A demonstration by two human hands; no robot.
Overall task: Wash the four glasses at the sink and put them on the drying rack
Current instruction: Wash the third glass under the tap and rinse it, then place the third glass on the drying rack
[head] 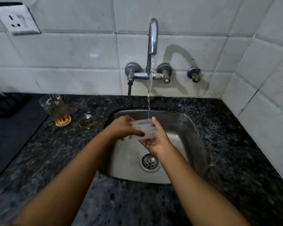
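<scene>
Rinsing: a clear glass (143,129) lies on its side over the steel sink (183,121), under the stream from the wall tap (153,36).
Risk, slip: wet glass between wet hands looks slippery; if either hold loosens it could drop onto the steel basin near the drain (149,162) and chip or crack.
Risk, splash: the stream lands at the glass's far edge beside the right thumb, so water could spray onto the bench (235,136).
Left hand (124,126): curled over the glass's left end, fingers wrapped round the top and near side; whether any finger reaches inside is blurred.
Right hand (155,139): mostly open, palm up, cupping the glass from below and the right, thumb raised by the stream.
Dirty glass (55,110): upright on the bench left of the sink, amber liquid at the bottom, well apart from the hands.
Another glass: something small and clear (87,119) sits between that glass and the sink, too dim to name.
Drying rack: a dark mat (6,105) at far left may be it; I cannot tell.
Progress: judged mid-task, at least one glass unwashed.
</scene>
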